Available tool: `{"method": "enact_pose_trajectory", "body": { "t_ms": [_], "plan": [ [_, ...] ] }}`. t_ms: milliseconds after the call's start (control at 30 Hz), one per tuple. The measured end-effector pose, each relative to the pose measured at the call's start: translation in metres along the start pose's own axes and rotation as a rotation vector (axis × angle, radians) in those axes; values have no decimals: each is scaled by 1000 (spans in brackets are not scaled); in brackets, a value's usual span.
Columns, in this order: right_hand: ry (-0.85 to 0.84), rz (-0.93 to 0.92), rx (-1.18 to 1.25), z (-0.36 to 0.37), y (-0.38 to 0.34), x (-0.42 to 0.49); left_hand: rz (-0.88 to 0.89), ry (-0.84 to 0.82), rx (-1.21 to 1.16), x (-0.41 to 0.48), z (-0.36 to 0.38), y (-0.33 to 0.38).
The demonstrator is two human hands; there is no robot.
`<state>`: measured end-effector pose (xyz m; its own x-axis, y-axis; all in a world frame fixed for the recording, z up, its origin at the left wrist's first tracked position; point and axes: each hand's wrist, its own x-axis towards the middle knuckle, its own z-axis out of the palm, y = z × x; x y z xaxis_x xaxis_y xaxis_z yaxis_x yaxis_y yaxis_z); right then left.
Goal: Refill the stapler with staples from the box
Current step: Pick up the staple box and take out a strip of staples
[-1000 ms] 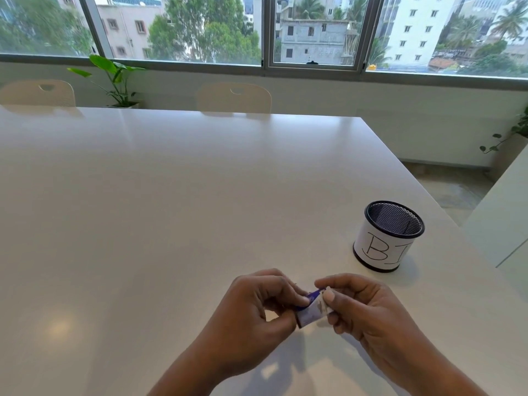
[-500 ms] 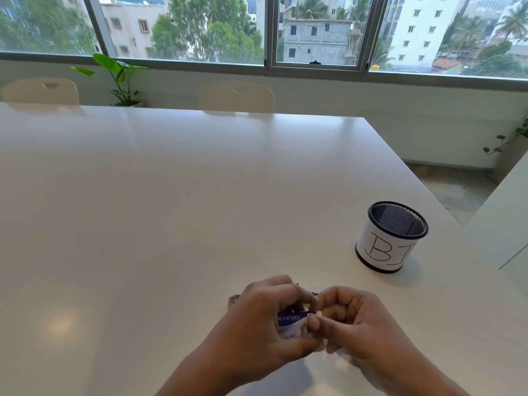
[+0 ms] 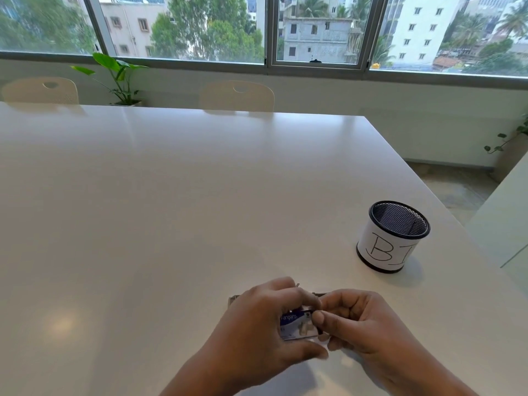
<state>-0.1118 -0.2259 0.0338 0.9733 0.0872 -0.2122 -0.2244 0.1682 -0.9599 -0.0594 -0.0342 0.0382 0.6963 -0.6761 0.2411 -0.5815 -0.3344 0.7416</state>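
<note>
Left hand (image 3: 265, 324) fingers grasping staple box (image 3: 297, 324), right hand (image 3: 360, 321) fingers pinching its end, mesh cup (image 3: 393, 237) on white surface (image 3: 171, 210)

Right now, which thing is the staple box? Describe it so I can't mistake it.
Start at the white table and go to its near edge, left of the black mesh cup with "BI" handwritten on it. There the left hand and right hand meet around the staple box. It is the small blue-and-white printed carton, unlike the grey metal piece lying behind the hands.
</note>
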Motion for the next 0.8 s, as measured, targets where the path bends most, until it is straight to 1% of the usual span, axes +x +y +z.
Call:
{"method": "enact_pose_trajectory", "body": {
  "t_ms": [200,433,800],
  "plan": [
    [23,8,-17,0,0,0,4,87,29,-1,1,-1],
    [164,-32,-75,1,-1,1,-11,87,44,0,4,-2],
    [285,-52,-195,6,-8,-2,-24,83,77,1,5,-2]
  ]
}}
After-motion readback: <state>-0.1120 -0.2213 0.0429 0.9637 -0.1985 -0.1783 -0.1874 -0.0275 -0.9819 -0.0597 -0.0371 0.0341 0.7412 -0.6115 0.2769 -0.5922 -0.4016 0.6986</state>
